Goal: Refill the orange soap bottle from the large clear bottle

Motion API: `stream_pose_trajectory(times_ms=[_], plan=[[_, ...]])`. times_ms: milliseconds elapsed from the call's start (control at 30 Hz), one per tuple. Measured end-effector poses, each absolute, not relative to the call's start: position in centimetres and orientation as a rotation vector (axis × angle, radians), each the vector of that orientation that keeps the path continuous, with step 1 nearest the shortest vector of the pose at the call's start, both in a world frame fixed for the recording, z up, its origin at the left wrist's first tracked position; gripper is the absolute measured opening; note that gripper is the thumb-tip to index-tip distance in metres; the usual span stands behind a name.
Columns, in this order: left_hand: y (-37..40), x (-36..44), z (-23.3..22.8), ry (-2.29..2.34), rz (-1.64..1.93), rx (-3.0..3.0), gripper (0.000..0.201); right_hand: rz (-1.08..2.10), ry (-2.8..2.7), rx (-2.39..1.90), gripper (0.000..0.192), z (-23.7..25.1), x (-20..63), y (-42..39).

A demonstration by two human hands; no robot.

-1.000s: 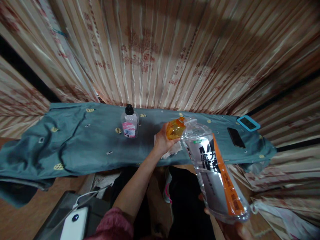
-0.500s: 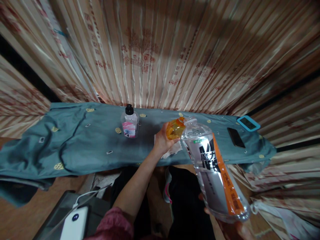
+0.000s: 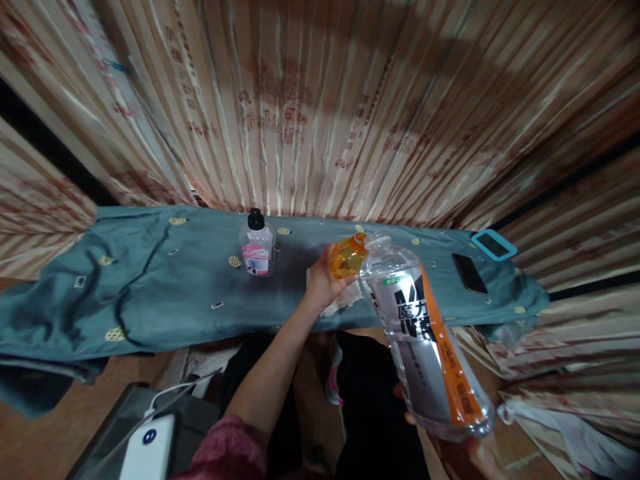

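My left hand (image 3: 323, 280) is closed around a small amber see-through bottle (image 3: 349, 257), tilted with its mouth to the upper right. Against that mouth lies the neck of a large clear plastic bottle (image 3: 423, 340) with a silver and orange label. My right hand (image 3: 455, 447) grips the large bottle near its base, which tips toward me; several of its fingers are hidden behind the plastic. Whether liquid passes between the two mouths I cannot tell. Under my left hand a white cloth (image 3: 345, 300) lies on the table.
A clear bottle with a black cap and pink label (image 3: 257, 247) stands left on the green tablecloth (image 3: 200, 267). At the right lie a dark phone (image 3: 469, 273) and a blue-framed device (image 3: 494, 245). Curtains (image 3: 310, 100) hang behind. A white power bank (image 3: 149, 447) sits at lower left.
Both bottles stay mouth to mouth in my hands. The whole view has shifted slightly, so everything sits a little further left; otherwise little differs.
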State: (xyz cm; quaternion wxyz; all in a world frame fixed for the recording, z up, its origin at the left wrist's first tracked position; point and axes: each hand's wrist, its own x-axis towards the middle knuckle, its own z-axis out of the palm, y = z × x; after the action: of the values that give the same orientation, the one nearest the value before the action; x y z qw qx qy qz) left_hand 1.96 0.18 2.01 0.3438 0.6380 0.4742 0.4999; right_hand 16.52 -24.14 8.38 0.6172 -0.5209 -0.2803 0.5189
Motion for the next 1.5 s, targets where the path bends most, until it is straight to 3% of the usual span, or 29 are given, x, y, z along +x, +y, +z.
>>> stream_pose_trajectory(times_ms=[300, 467, 733, 1067, 1200, 1500], plan=[[0.27, 2.01, 1.84, 1.249, 1.275, 1.651, 0.071, 1.222, -0.630, -1.189, 0.053, 8.21, 16.82, -24.20], [0.28, 1.94, 1.90, 1.246, 1.277, 1.651, 0.068, 1.206, -0.518, -1.202, 0.066, 7.77, 16.88, -24.27], [0.19, 1.93, 2.25, 1.280, 1.246, 1.641, 0.067, 1.194, -0.483, -1.186, 0.071, 7.83, 16.77, -24.12], [0.10, 1.96, 2.39, 1.281, 1.250, 1.644, 0.066, 1.205, -0.512, -1.195, 0.066, 8.31, 16.60, -23.91], [0.19, 1.98, 2.14, 1.274, 1.262, 1.640, 0.069, 1.184, -0.491, -1.207, 0.056, 8.41, 16.56, -23.91], [0.31, 1.98, 1.87, 1.265, 1.275, 1.651, 0.072, 1.175, -0.522, -1.218, 0.063, 7.85, 16.68, -24.24]])
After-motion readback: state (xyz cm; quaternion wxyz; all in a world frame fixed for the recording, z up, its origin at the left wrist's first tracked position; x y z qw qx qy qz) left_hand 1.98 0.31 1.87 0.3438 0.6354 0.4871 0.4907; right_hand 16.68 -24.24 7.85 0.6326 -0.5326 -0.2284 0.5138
